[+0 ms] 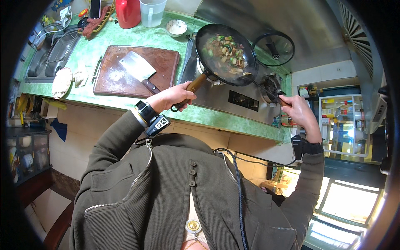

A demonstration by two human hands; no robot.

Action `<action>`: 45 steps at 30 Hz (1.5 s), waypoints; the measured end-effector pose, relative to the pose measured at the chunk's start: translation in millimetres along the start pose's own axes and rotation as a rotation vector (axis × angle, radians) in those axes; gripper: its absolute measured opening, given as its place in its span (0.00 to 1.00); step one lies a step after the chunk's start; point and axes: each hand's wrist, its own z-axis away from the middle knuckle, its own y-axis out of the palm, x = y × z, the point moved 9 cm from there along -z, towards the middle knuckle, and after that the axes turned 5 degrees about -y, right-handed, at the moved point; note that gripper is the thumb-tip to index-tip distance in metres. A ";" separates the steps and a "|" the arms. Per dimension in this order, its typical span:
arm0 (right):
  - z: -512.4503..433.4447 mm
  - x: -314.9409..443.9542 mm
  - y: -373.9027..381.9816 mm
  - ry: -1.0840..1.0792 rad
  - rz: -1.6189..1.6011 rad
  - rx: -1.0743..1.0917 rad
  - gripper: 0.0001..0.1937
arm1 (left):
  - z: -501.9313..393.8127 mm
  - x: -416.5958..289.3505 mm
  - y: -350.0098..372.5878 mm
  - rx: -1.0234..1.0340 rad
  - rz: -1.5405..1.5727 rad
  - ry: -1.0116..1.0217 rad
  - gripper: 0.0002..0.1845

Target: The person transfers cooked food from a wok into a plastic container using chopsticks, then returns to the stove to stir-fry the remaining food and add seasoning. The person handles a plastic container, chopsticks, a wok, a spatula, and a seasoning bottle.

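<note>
My left hand (pixel 175 96) is closed around the wooden handle (pixel 197 83) of a black wok (pixel 203 37), which is tilted over the gas stove (pixel 206 98). Sliced vegetables and other pieces of food (pixel 228 53) lie in the wok, with some steam over them. My right hand (pixel 297 109) grips the brown handle of a cooking spatula (pixel 265 90), whose head reaches into the wok's near right side, partly hidden by food. Left of the stove, a cleaver (pixel 137 66) rests on a brown cutting board (pixel 168 78), its handle end close to my left wrist.
A glass lid (pixel 289 47) leans against the wall behind the stove. A small bowl (pixel 176 28), a clear measuring jug (pixel 152 15) and a red pitcher (pixel 127 14) stand along the back. The sink (pixel 39 64) is far left; bottles (pixel 337 112) fill a rack at right.
</note>
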 end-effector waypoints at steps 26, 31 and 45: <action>-95.9 -32.4 95.0 0.067 -0.609 -0.206 0.22 | 1.2 -8.6 -13.5 0.042 -0.062 -0.013 0.20; -75.4 -47.8 55.8 0.099 -0.724 -0.236 0.21 | -1.3 -10.9 -26.2 0.076 -0.067 -0.042 0.20; -50.8 4.7 38.2 -0.077 -0.192 -0.073 0.23 | -5.1 -16.7 -37.9 0.111 -0.072 -0.071 0.24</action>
